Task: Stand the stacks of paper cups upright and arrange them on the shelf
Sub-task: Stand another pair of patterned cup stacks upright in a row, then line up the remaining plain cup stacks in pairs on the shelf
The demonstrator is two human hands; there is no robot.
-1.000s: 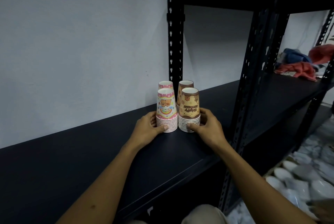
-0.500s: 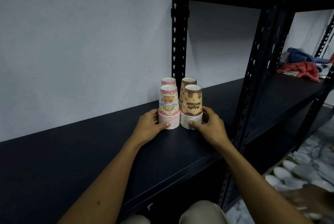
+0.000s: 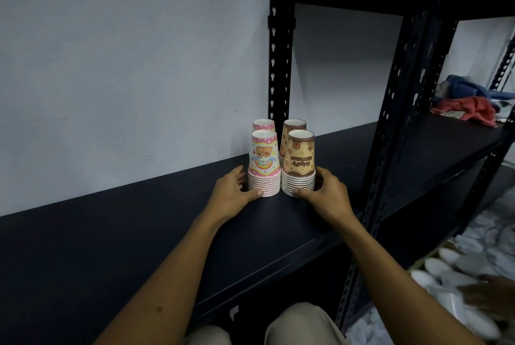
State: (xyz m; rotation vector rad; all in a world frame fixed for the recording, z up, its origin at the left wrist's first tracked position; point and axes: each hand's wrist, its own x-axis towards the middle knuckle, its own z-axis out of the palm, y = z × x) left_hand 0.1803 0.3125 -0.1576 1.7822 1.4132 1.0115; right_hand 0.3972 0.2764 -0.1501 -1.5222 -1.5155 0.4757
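Observation:
Several stacks of paper cups stand mouth-down in a tight square on the black shelf (image 3: 139,233). The front pink stack (image 3: 264,166) has a second pink stack (image 3: 263,124) behind it. The front brown stack (image 3: 299,166) has a second brown stack (image 3: 293,125) behind it. My left hand (image 3: 231,194) cups the base of the front pink stack from the left, thumb at its front. My right hand (image 3: 326,194) cups the base of the front brown stack from the right, thumb at its front.
A black perforated upright (image 3: 278,66) rises just behind the cups and another upright (image 3: 390,121) stands to the right. Crumpled red and blue cloth (image 3: 471,102) lies on the far right shelf. White dishes (image 3: 446,269) and another person's hand (image 3: 490,291) are low right.
Both hands stay cupped on the bases of the front stacks. The stacks hold the same square; only the view has shifted slightly.

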